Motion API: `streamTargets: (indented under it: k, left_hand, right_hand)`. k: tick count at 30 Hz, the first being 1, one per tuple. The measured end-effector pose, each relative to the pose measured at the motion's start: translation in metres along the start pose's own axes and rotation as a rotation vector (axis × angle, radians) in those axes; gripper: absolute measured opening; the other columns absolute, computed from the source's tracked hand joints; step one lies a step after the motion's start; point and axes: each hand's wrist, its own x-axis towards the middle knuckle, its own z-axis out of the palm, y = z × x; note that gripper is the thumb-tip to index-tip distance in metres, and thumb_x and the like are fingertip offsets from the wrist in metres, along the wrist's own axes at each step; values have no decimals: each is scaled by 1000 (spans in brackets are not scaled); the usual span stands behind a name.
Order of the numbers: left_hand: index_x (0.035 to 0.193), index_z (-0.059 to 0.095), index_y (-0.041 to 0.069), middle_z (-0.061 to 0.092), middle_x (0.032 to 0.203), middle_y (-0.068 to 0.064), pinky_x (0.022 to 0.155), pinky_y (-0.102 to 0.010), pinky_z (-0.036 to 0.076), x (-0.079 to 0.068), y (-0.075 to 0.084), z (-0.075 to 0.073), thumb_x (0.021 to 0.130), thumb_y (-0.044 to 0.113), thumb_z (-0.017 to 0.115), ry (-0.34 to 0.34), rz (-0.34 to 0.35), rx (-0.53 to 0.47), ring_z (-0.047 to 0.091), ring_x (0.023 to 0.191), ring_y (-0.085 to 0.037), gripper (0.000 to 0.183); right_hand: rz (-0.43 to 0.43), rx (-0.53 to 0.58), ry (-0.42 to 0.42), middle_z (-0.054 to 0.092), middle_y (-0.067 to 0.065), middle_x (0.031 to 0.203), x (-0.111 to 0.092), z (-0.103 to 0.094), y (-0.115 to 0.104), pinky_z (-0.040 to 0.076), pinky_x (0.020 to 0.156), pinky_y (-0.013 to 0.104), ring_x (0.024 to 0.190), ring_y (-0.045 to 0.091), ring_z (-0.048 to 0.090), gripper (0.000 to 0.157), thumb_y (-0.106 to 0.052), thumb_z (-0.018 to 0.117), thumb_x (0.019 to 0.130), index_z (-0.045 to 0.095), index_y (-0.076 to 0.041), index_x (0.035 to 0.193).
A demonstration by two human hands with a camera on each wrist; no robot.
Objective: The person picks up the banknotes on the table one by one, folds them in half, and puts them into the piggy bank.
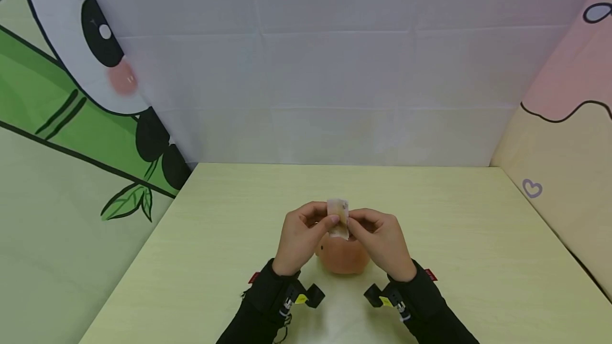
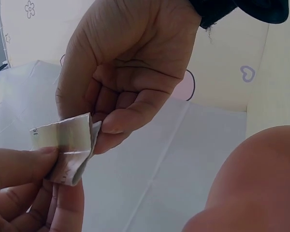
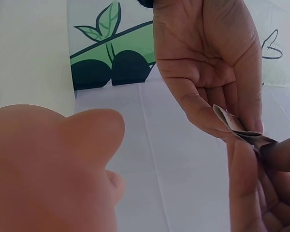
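Observation:
A small folded banknote (image 1: 338,209) is held upright between both hands, above a pinkish-orange piggy bank (image 1: 343,260) on the table. My left hand (image 1: 302,237) pinches its left side, thumb laid across the face. On the other side, my right hand (image 1: 381,239) pinches the right edge between thumb and fingers. In the left wrist view the folded layers of the banknote (image 2: 67,140) part slightly at one edge. An ear and the snout of the piggy bank (image 3: 43,164) show in the right wrist view; the hands and banknote hide part of its top in the head view.
The pale yellow tabletop (image 1: 239,200) spreads around the hands. A white cloth backdrop (image 1: 311,68) stands behind its far edge, with printed cartoon panels on the left and right. Black sleeves carry a small camera (image 1: 313,296) at each wrist.

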Motion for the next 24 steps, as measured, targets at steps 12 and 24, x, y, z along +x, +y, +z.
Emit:
streamTargets:
  k: [12, 24]
  left_hand:
    - [106, 70, -1, 70, 98, -21, 70, -21, 53, 1, -3, 0, 90, 10, 70, 4, 19, 6, 63, 78, -10, 19]
    - [106, 70, -1, 70, 99, -21, 72, -21, 54, 0, -3, 1, 90, 10, 70, -4, -4, 5, 65, 80, -11, 20]
  right_hand:
    - [-30, 27, -3, 71, 17, 84, -1, -3, 1, 58, 66, 27, 68, 8, 66, 17, -7, 60, 97, 72, 3, 103]
    - [-42, 25, 17, 72, 16, 85, -1, -2, 3, 58, 64, 28, 67, 8, 67, 13, -6, 66, 93, 72, 1, 102]
